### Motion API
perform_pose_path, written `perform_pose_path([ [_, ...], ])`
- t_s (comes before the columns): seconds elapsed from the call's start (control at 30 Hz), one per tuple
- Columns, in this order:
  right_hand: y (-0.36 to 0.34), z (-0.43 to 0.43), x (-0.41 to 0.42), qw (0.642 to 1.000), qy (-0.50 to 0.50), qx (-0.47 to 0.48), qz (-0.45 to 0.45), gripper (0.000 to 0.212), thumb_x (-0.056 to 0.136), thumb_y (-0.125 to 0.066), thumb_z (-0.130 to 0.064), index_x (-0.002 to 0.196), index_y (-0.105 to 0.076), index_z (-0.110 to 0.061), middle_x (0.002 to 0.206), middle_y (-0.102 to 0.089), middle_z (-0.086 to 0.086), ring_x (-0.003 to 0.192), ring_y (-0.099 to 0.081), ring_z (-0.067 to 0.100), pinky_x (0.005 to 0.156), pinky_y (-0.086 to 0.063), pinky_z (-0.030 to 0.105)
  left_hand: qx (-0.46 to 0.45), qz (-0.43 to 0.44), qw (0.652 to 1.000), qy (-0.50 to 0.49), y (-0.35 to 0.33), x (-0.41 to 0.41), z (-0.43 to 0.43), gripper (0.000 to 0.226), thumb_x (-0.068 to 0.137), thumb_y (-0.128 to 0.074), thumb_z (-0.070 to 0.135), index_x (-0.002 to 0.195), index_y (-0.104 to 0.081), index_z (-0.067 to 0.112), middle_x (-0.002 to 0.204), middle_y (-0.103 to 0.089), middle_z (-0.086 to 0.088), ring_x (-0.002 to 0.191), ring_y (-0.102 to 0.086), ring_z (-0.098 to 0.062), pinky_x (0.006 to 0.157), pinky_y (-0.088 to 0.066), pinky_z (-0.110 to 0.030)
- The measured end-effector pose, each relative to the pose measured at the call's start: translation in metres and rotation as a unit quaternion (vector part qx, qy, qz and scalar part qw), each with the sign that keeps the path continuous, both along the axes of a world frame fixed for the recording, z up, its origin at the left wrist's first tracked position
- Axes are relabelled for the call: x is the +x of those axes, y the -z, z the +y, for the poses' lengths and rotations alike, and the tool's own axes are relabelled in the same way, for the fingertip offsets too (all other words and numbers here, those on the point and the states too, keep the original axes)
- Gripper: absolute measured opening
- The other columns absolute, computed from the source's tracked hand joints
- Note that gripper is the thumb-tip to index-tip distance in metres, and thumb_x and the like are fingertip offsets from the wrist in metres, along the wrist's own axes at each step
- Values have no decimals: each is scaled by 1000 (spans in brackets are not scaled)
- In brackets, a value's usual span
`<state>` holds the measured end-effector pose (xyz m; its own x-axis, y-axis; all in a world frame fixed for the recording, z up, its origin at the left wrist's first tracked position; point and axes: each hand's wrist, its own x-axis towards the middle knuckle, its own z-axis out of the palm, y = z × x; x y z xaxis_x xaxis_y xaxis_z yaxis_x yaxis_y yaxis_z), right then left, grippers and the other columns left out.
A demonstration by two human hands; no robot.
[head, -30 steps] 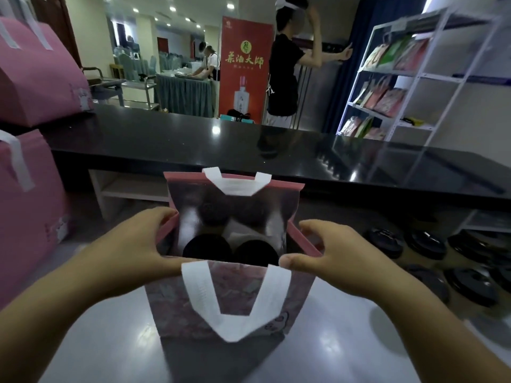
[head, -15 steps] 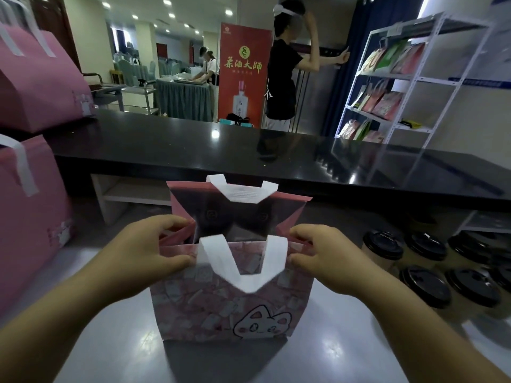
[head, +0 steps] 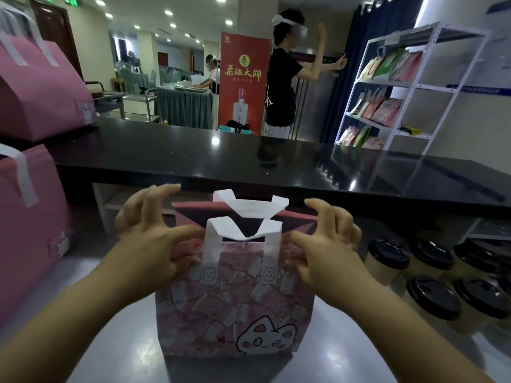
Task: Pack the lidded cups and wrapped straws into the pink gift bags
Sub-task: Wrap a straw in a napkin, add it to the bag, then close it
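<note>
A pink gift bag (head: 235, 305) with a cat drawing and white handles stands upright on the grey table (head: 116, 352) right in front of me. Its mouth is drawn nearly closed, so what lies inside is hidden. My left hand (head: 154, 239) pinches the bag's upper left corner with the thumb and lower fingers, the other fingers spread above. My right hand (head: 326, 244) pinches the upper right corner the same way. Several lidded cups (head: 387, 255) with black lids and tan bodies stand to the right of the bag. No wrapped straw is visible.
Two larger pink bags (head: 41, 87) (head: 27, 230) sit at the left. A long black counter (head: 249, 161) runs across behind the bag. Beyond it are a person (head: 282, 87), a red banner (head: 243, 84) and a white shelf rack (head: 401, 87).
The bag's mouth, open a second ago with black lids showing inside, has been drawn together. The handles now stand up, and my upper fingers have lifted off the bag.
</note>
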<state>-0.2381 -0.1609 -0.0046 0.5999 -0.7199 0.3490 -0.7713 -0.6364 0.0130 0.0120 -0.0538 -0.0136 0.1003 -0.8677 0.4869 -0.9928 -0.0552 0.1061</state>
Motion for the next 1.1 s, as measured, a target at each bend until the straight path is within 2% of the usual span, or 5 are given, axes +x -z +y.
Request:
perform_pose_path([
  [0.13, -15, -12, 1, 996, -7, 68, 60, 31, 81, -65, -43, 111, -56, -44, 155, 16, -6, 136, 31, 32, 107, 9, 53, 101, 8, 993, 62, -17, 14, -10, 32, 63, -72, 56, 84, -49, 62, 146, -3, 23, 140, 11, -19, 110, 2, -50],
  [0.3, -34, -21, 4, 982, -29, 187, 18, 24, 78, -70, -37, 94, -55, -43, 126, -50, -14, 117, -40, 13, 109, -18, 48, 137, 28, 985, 104, -29, 20, -20, 35, 65, -75, 48, 78, -44, 59, 114, -36, 20, 111, -35, -12, 100, -30, -33],
  [0.4, -32, -25, 4, 988, -54, 145, -10, 28, 75, -71, -27, 91, -50, -37, 102, -57, -15, 94, -55, 13, 81, -50, 38, 126, 71, 981, 127, -27, 23, -22, 36, 65, -76, 41, 96, -59, 46, 103, -39, 27, 93, -51, -7, 75, -48, -19],
  [0.53, -25, -32, 3, 989, -63, 131, -40, 44, 75, -70, -20, 89, -32, -40, 86, -57, -14, 73, -58, 15, 60, -55, 39, 80, 101, 984, 125, -20, 26, -26, 47, 61, -80, 37, 95, -47, 43, 97, -49, 25, 87, -58, -7, 65, -51, -18],
  [1.1, 1, -54, -5, 958, -176, 187, -130, 40, 81, -71, -9, 111, -67, -34, 105, -55, -22, 100, -55, 6, 78, -56, 32, 59, 302, 934, 182, 12, 48, -32, 42, 77, -67, 15, 93, -61, 53, 104, -57, 19, 95, -58, -8, 64, -54, -17],
])
